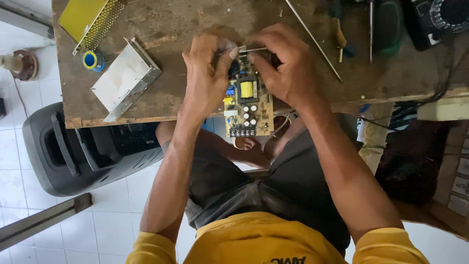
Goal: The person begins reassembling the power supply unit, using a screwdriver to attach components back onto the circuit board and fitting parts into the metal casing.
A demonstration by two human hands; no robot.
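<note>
A tan circuit board (pixel 248 105) lies at the near edge of the wooden table (pixel 195 29), overhanging it slightly. It carries a yellow transformer, round silver-topped capacitors and a black terminal strip. The left hand (pixel 207 73) grips the board's left side. The right hand (pixel 288 66) pinches a thin metal tool (pixel 252 49) over the board's far end.

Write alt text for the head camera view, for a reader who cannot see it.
Seen from above, a person's left hand and right hand grip a tan circuit board at the edge of a worn wooden workbench, the right hand pinching a thin metal tool. A metal casing and solder spool lie left.
</note>
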